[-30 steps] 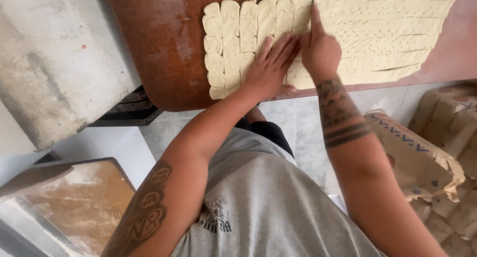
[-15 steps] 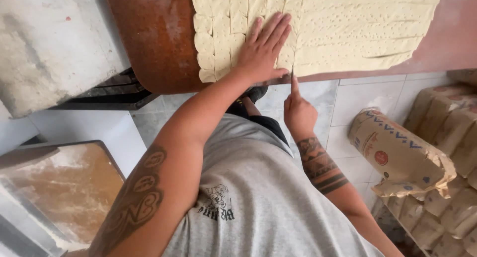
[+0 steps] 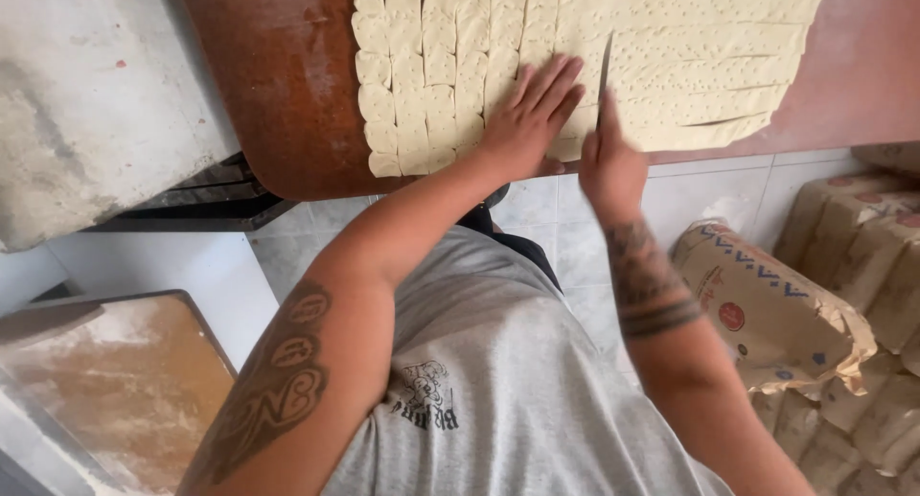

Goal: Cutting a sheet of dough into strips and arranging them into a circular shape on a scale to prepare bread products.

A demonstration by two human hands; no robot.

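A torn paper sack (image 3: 767,304) sits nearest, by the right arm. Farther, the right hand (image 3: 611,165) grips a knife (image 3: 604,79), blade on the dough sheet (image 3: 652,55); the left hand (image 3: 532,117) presses flat, fingers spread, on the dough upon the brown table (image 3: 278,84).

The left hand (image 3: 532,122) lies flat, palm down, fingers (image 3: 556,79) straight and slightly spread, pointing to the far side, its tattooed forearm stretched out. Just to its right, the right hand (image 3: 611,165) is closed in a fist, wrist banded with tattoos.
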